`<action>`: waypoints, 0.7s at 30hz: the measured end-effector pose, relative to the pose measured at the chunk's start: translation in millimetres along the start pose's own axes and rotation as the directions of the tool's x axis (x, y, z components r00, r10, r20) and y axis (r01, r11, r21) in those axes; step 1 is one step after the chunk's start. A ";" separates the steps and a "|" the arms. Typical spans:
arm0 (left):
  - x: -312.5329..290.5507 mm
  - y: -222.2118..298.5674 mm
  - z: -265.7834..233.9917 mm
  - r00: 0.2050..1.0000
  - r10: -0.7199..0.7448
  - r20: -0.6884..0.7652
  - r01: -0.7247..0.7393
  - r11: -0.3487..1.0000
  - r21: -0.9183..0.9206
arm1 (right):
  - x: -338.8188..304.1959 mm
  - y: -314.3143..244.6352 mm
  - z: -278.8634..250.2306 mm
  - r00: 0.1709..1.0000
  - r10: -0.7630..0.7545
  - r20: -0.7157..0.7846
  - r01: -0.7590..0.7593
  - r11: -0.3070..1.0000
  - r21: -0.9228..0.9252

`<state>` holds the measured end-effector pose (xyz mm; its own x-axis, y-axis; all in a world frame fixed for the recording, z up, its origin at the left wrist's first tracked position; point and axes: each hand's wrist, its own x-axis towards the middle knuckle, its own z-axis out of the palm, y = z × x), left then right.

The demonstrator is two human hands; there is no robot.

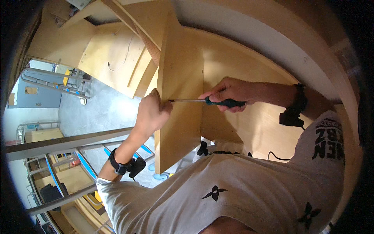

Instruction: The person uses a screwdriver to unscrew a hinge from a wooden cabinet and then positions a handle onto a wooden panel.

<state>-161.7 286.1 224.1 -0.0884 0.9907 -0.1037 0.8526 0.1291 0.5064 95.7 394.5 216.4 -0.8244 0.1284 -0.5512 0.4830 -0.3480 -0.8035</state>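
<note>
My right hand [228, 93] is closed around the dark green handle of a screwdriver [206, 101], whose thin metal shaft points left into the face of an upright light wooden panel [181, 70]. My left hand [151, 112] grips the left edge of that panel, the thumb close to the screwdriver tip. The panel stands inside a pale wooden cabinet frame [241, 58]. Both wrists carry black bands with small black devices.
More plywood boards [113, 58] lean at the upper left. A metal rail [66, 142] runs across the lower left, above a grey floor [97, 111] and metal racks [66, 82] with blue parts. A black cable [278, 157] hangs at the right.
</note>
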 end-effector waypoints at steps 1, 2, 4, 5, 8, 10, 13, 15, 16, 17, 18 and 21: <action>3.1 -3.8 2.2 0.997 0.078 -0.027 -0.079 0.996 -0.040 | 0.7 7.0 -0.8 0.999 0.009 0.032 -0.016 0.978 0.209; 6.9 -4.3 1.1 0.995 0.098 -0.028 -0.099 0.995 -0.033 | 2.2 14.7 -0.6 1.000 -0.003 0.016 -0.001 0.978 0.210; 11.3 0.3 2.2 0.994 0.109 0.014 -0.107 0.989 -0.099 | -7.3 32.7 11.3 0.999 -0.043 0.013 0.034 0.904 0.426; 15.2 2.6 3.6 0.991 0.134 0.028 -0.131 0.987 -0.097 | -14.8 39.1 13.7 0.999 -0.052 -0.011 0.051 0.897 0.439; 30.8 -13.5 6.7 0.986 0.160 0.037 -0.146 0.955 -0.258 | -27.4 64.7 7.0 0.899 -0.287 -0.332 0.229 0.952 -0.203; 46.7 -24.9 8.7 0.997 0.032 0.072 0.000 0.918 -0.398 | -35.7 116.9 -1.1 0.798 -0.380 -0.468 0.219 0.906 -0.363; 73.0 -1.8 4.0 0.988 -0.012 0.153 0.082 0.885 -0.458 | -38.1 256.9 -28.2 0.633 -0.406 -0.659 -0.084 0.810 -0.580; 75.9 2.8 -3.2 0.965 -0.091 0.246 0.186 0.900 -0.395 | -31.1 316.4 -33.0 0.471 -0.300 -0.829 -0.473 0.708 -0.525; 74.6 -0.7 -4.1 0.966 -0.149 0.209 0.226 0.879 -0.419 | -25.1 344.8 -32.6 0.388 -0.307 -0.869 -0.518 0.707 -0.481; 73.0 -0.5 -7.2 0.969 -0.153 0.195 0.224 0.878 -0.424 | -21.6 366.8 -34.2 0.302 -0.317 -0.899 -0.558 0.705 -0.437; 68.3 -3.2 -12.3 0.975 -0.149 0.167 0.209 0.871 -0.445 | -22.3 377.5 -36.2 0.337 -0.275 -0.901 -0.510 0.751 -0.420; 35.1 -18.1 -45.2 0.994 -0.052 0.100 0.102 0.793 -0.600 | -19.3 402.0 -38.5 0.309 -0.365 -0.878 -0.557 0.678 -0.479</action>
<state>-203.5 320.5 249.9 -0.0802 0.9733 -0.2153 0.3585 0.2297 0.9048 317.2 287.9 -104.7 -0.1726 0.9822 -0.0745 0.9284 0.1369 -0.3455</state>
